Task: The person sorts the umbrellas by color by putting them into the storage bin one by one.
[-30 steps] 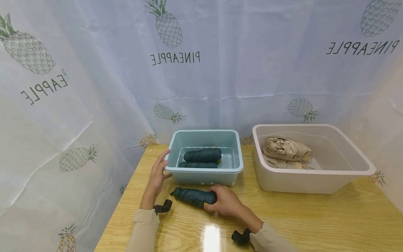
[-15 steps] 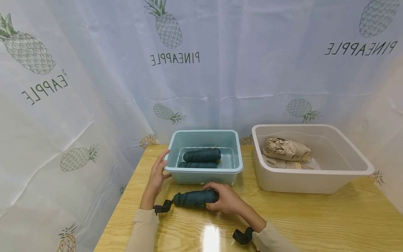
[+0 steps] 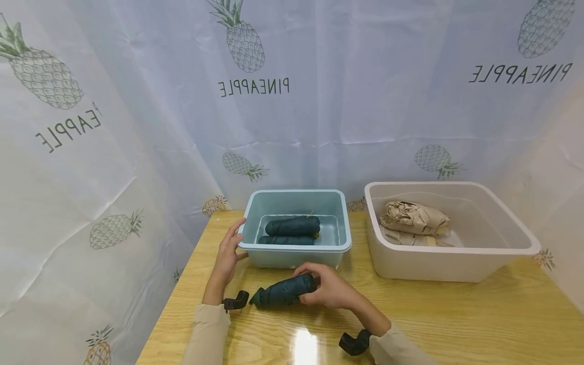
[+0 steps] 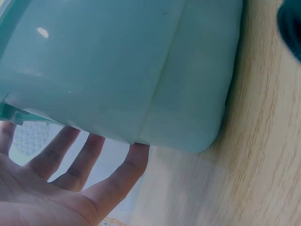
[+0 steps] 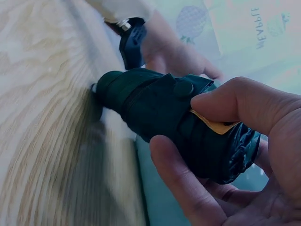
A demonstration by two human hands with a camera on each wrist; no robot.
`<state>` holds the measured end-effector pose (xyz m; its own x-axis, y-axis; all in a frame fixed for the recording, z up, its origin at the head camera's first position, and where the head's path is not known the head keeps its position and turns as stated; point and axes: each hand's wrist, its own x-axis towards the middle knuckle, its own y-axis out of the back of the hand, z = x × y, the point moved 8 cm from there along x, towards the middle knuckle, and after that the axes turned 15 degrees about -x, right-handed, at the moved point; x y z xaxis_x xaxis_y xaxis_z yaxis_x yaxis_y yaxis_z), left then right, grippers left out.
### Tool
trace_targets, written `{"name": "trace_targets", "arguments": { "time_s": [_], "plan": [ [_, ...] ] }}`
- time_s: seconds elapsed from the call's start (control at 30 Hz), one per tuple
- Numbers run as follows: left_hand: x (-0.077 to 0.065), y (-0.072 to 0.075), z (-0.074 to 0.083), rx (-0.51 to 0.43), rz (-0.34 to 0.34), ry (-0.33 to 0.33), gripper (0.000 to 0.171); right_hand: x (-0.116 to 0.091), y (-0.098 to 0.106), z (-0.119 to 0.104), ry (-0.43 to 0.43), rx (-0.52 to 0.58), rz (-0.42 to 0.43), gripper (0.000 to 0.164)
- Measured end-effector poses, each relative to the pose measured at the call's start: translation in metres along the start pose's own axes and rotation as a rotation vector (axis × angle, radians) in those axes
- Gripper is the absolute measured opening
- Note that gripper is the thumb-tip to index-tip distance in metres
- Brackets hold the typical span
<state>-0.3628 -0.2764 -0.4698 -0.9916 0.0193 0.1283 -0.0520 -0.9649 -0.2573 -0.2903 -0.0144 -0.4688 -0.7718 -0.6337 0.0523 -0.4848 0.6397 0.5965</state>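
My right hand (image 3: 335,290) grips one end of a dark green folded umbrella (image 3: 284,292) in front of the light blue bin (image 3: 296,248). The umbrella is tilted, its far-left tip low at the table. In the right wrist view, thumb and fingers pinch its fabric end beside a yellow tab (image 5: 214,123), and a round snap button shows. My left hand (image 3: 226,256) rests against the bin's left side; its fairly straight fingers (image 4: 117,181) touch the wall in the left wrist view. Inside the bin lie two similar folded umbrellas, one (image 3: 294,225) behind the other (image 3: 287,240).
To the right stands a larger beige bin (image 3: 456,266) holding crumpled tan wrapped bundles (image 3: 415,218). Both bins are on a wooden table (image 3: 410,324). A pineapple-printed curtain (image 3: 319,111) hangs behind and on the left.
The umbrella in my right hand has turned, and its right end has risen, leaving it tilted. My right hand has shifted slightly right. The left hand stays against the bin.
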Motion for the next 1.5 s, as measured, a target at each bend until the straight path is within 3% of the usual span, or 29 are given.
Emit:
{"name": "trace_targets", "arguments": {
  "time_s": [0.43,0.73,1.2,1.5],
  "plan": [
    [-0.001,0.0,-0.001,0.018,0.003,0.006,0.049,-0.006,0.002,-0.007,-0.036,0.206,-0.053,0.043],
    [-0.001,0.0,-0.002,0.012,0.003,0.003,0.049,-0.009,0.008,-0.016,0.042,0.35,-0.051,0.047],
    [0.001,0.003,-0.004,0.01,0.011,0.009,0.049,-0.017,0.032,-0.033,0.087,0.506,0.026,0.052],
    [0.002,0.002,-0.004,0.013,0.008,-0.004,0.048,-0.021,0.05,-0.037,0.141,0.522,0.116,0.046]
  ]
}}
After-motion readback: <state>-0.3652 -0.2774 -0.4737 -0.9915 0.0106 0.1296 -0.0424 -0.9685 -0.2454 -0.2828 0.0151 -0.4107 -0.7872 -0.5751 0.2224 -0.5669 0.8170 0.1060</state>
